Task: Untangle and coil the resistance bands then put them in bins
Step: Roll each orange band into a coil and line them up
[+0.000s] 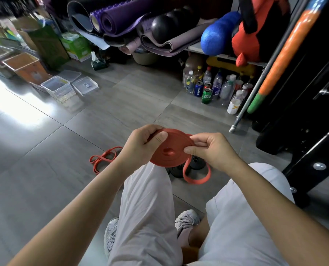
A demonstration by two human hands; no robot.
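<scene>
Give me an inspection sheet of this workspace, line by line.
Surface: grey tiled floor, glare at left.
Job's things: red band mostly coiled in both hands, tail loop hanging; second red band loose on the floor; clear bins at left.
Clutter: bottles and cans, black discs near the feet.
Grippers: left hand grips the coil's edge; right hand pinches the opposite edge.
Cables: nothing seen.
Surroundings: rolled mats, blue roller, boxes, black frame.
</scene>
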